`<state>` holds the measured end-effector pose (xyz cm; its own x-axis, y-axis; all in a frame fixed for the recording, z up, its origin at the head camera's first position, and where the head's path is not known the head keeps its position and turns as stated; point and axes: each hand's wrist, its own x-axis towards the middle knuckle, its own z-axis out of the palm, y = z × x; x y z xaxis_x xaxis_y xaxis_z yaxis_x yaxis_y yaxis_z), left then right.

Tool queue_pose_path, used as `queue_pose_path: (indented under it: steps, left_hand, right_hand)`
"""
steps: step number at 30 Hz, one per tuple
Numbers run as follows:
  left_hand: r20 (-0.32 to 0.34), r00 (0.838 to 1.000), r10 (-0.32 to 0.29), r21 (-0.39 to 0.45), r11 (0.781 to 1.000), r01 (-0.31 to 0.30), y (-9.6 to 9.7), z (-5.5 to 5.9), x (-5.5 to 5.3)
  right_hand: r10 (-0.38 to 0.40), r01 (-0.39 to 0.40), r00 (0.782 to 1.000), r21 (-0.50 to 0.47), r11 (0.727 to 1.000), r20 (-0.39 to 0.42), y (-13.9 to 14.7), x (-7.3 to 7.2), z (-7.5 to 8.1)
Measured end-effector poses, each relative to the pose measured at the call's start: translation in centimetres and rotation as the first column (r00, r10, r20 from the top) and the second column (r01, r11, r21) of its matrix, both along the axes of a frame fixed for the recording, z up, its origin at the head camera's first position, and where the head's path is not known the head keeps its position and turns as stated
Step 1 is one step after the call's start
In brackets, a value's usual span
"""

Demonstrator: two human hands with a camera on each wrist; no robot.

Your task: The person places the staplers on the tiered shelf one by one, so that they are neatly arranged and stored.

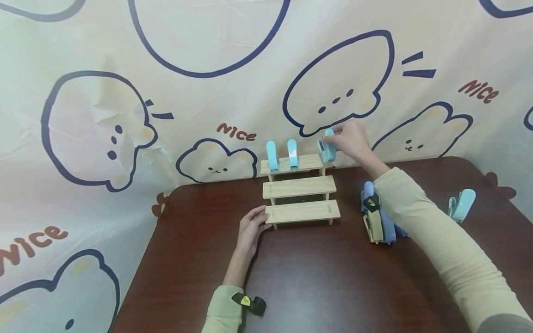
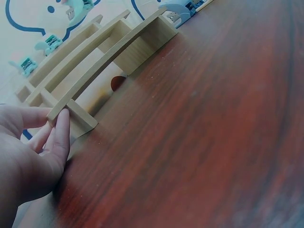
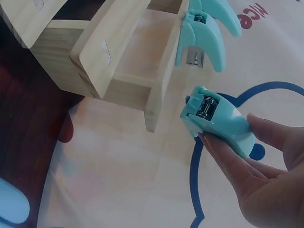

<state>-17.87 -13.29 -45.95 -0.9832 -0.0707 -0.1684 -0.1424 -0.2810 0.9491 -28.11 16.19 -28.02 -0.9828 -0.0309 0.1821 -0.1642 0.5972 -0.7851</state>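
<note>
A three-tier wooden stand (image 1: 302, 211) rests on the brown table. My left hand (image 1: 251, 228) pinches the left end of its lowest board, thumb above and fingers beneath in the left wrist view (image 2: 35, 149). My right hand (image 1: 351, 138) holds a light teal stapler (image 1: 327, 147) at the right end of the top board. In the right wrist view, thumb and fingers grip this stapler (image 3: 221, 121) by its rounded end, its spring facing the camera and a gap between it and the board. Two matching staplers, one at left (image 1: 272, 156) and one mid-board (image 1: 293, 154), stand on the top board.
Blue and pale yellow staplers (image 1: 376, 222) lie bunched right of the stand, partly under my right forearm. Another teal stapler (image 1: 462, 205) sits farther right on the table (image 1: 316, 277). A patterned cloth wall (image 1: 233, 106) rises close behind the stand.
</note>
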Motion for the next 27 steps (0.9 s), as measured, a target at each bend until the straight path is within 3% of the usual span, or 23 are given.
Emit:
queue_pose_path:
  steps: [10, 27]
  left_hand:
    - [-0.001, 1.0, 0.006, -0.031, 1.0, -0.006, -0.1, 0.0, 0.0]
    - [0.005, 1.0, -0.001, -0.032, 0.999, 0.001, -0.1, -0.2, 0.0]
  right_hand:
    - [-0.015, 0.015, 1.0, 0.03, 0.999, -0.014, -1.2, -1.2, -1.4]
    - [0.015, -0.012, 0.999, 0.098, 0.995, -0.028, -2.5, -1.9, -2.1]
